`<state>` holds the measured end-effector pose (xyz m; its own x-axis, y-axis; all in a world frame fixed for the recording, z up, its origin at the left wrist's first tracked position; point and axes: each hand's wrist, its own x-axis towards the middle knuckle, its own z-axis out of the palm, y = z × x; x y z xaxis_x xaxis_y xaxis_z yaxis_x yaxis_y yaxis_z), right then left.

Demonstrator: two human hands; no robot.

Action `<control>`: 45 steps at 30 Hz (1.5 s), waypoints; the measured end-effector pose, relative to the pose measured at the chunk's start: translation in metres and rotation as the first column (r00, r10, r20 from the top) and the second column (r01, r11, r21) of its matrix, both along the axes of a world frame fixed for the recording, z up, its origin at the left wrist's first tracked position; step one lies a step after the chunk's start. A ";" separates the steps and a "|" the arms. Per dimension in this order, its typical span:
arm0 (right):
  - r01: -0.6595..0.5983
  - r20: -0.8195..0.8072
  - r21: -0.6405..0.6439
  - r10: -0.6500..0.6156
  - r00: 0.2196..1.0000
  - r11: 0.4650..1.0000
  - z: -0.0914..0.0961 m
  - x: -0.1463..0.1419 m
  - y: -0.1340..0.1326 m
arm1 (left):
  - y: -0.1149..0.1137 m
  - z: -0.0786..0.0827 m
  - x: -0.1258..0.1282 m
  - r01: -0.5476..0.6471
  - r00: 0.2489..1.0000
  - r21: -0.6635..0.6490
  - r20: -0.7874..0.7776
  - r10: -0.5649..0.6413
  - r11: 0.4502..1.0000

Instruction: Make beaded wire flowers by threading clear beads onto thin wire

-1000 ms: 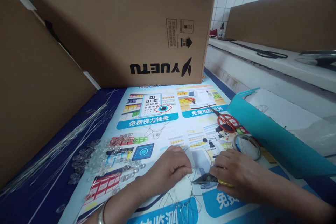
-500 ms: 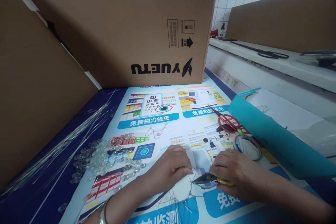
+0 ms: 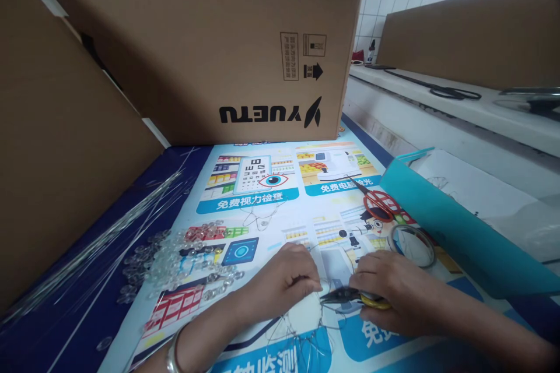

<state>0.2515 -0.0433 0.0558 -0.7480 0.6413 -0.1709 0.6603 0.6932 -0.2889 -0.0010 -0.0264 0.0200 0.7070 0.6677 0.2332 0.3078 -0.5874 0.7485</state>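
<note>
My left hand (image 3: 286, 277) pinches part of a thin wire frame (image 3: 301, 335) near the table's front edge. Looped wires fan out below its fingers around a pale, rounded patch. In my right hand (image 3: 389, 288) is a pair of pliers (image 3: 341, 295) with dark pointed jaws and yellow handles. The jaw tips point left, close to my left fingertips and the wire; whether they grip it I cannot tell. Clear beads (image 3: 175, 262) lie in a loose pile left of my left hand. Beyond the hands rests another bent wire shape (image 3: 262, 213).
Red-handled scissors (image 3: 378, 204) and a wire coil (image 3: 412, 245) lie beyond my right hand. A turquoise box (image 3: 455, 233) stands at the right. Straight wires (image 3: 118, 221) lie along the left. A large cardboard box (image 3: 184, 52) blocks the back; black scissors (image 3: 450, 92) lie on the ledge.
The pliers' jaw tips have shifted up slightly, nearer my left fingertips, with my right hand turning a little. My left hand keeps its pinch in nearly the same place.
</note>
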 end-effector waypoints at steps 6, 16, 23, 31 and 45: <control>0.047 0.044 -0.050 -0.045 0.998 0.998 0.003 -0.006 -0.001 | -0.001 0.000 0.000 0.003 1.000 0.000 -0.008 -0.003 1.000; 0.077 0.056 -0.004 -0.077 0.995 0.997 0.001 -0.010 0.000 | -0.001 -0.001 0.003 0.003 1.000 -0.028 0.011 -0.003 1.000; 0.093 0.062 0.000 -0.093 0.994 0.996 0.004 -0.014 0.001 | -0.001 -0.002 0.002 -0.006 1.000 -0.059 0.014 0.006 0.998; 0.189 0.098 -0.064 -0.182 0.978 0.980 0.009 -0.021 -0.002 | -0.001 -0.001 0.001 0.019 1.000 -0.103 0.013 -0.017 0.995; 0.129 0.078 -0.119 -0.120 0.990 0.985 0.010 -0.007 -0.004 | 0.000 -0.003 -0.001 0.032 0.999 -0.090 0.022 -0.030 0.995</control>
